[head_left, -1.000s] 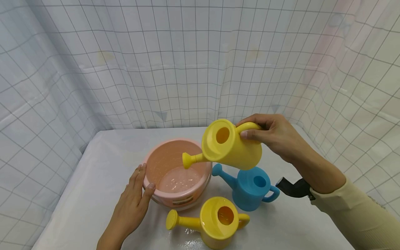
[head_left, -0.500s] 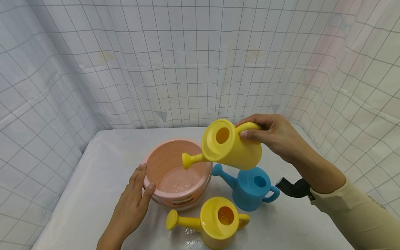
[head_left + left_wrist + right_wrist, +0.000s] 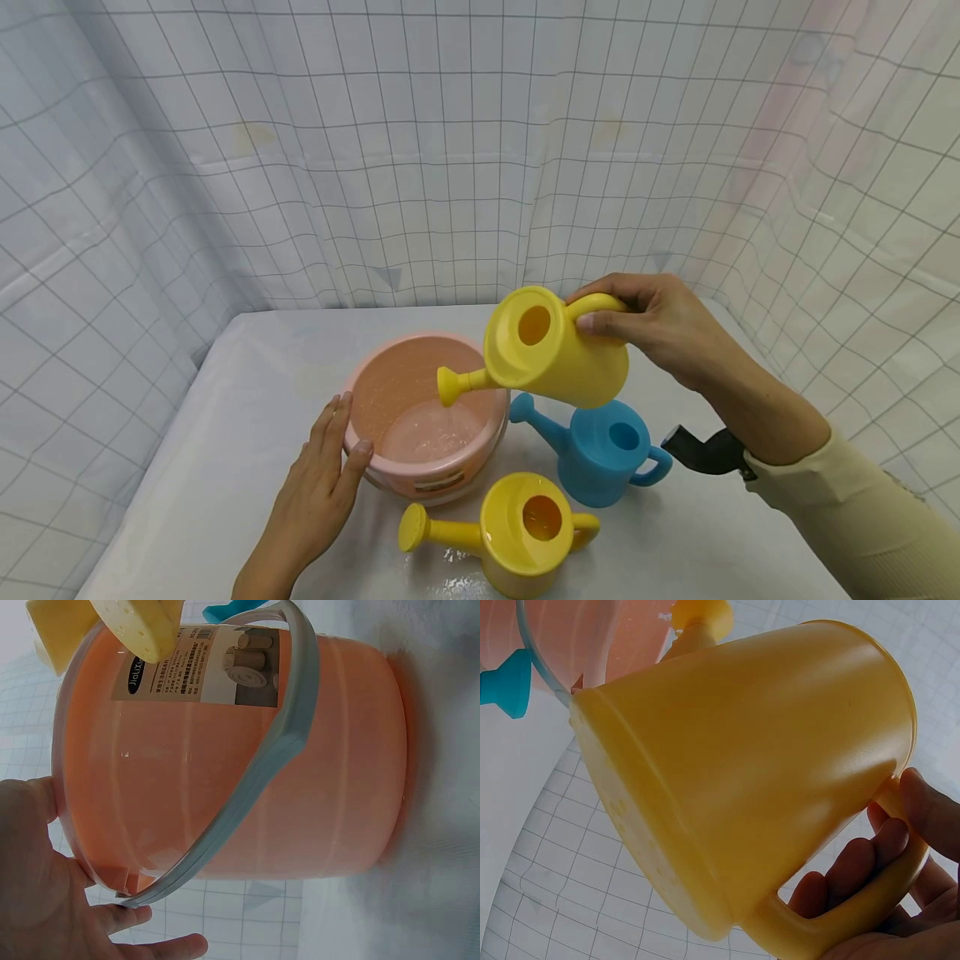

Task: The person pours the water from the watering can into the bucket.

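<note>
My right hand grips the handle of a yellow watering can, its fingers curled through the handle in the right wrist view. The can is tilted left, its spout head over the mouth of a pink bucket. Rippled water lies in the bottom of the bucket. Against the bucket's left rim rests my left hand, fingers extended, thumb on the near rim. In the left wrist view a grey handle hangs down the bucket's side, beside a printed label.
A second yellow watering can, with liquid inside, stands in front of the bucket, spout leftward. A blue watering can stands right of the bucket, below the raised can. The white table has wet spots near the front; gridded curtains surround it.
Both hands and the tilted can hold nearly the same place. Only the ripples on the water in the bucket differ.
</note>
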Action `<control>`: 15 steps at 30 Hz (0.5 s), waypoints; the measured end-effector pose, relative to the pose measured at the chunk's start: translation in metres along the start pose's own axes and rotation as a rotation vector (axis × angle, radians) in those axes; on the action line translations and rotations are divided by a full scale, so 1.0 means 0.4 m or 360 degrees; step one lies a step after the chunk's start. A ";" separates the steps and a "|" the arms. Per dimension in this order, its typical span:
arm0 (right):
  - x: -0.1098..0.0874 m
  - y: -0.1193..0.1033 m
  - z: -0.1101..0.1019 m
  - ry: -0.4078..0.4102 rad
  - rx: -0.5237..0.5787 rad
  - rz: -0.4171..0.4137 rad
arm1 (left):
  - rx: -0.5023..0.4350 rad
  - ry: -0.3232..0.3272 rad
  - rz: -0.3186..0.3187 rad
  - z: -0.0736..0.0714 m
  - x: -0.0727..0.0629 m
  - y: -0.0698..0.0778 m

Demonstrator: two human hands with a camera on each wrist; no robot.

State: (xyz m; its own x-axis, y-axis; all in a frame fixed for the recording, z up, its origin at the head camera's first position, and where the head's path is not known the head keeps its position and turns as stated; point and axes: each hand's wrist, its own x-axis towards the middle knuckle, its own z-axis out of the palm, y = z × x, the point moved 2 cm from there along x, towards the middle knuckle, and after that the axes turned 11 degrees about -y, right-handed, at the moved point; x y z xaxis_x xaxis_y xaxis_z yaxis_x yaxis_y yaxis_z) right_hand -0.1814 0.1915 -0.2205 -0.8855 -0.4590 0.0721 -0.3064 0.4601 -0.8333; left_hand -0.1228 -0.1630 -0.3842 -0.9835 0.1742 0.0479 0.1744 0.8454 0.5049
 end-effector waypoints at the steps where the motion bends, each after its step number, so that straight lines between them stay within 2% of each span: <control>1: 0.000 0.000 0.000 0.0001 -0.0003 0.0000 | 0.0000 0.0000 0.0000 0.000 0.000 0.000; 15: 0.000 -0.001 -0.003 -0.0023 0.0006 -0.0014 | 0.0000 0.0010 0.0016 0.000 0.000 0.000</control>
State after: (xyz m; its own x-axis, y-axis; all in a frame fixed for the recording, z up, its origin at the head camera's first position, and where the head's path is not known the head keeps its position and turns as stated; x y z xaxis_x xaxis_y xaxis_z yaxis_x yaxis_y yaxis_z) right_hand -0.1818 0.1920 -0.2195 -0.8775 -0.4742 0.0714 -0.3128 0.4531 -0.8348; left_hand -0.1227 -0.1629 -0.3843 -0.9821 0.1794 0.0581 0.1840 0.8436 0.5044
